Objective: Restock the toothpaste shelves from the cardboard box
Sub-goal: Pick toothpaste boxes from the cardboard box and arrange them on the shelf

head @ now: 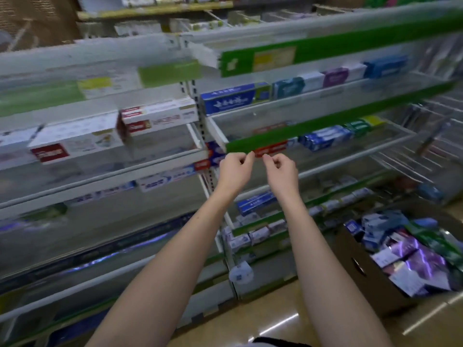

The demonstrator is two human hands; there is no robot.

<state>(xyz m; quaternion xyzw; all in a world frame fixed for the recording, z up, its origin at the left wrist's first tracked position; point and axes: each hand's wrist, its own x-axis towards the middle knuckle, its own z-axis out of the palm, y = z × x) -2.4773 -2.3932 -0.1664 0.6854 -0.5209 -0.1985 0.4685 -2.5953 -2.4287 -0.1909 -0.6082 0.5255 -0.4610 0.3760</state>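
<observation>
Blurred store shelves (325, 101) with green price strips, stocked with red-and-white and blue toothpaste boxes (157, 118). Lower right on the floor, open cardboard box (360, 266) heaped with mixed purple, blue and green cartons. Both arms outstretched; left hand (235, 169) and right hand (281, 169) loosely curled, empty, before a red carton (270, 149).

Two bare forearms are shown, uncovered from wrist to elbow; no sleeve is seen on either. The left hand (235, 169) and the right hand (281, 169) are bare, without gloves. No ring, watch or bracelet can be made out, though the frame is blurred. A strip of dark and white clothing is visible at the bottom edge.
</observation>
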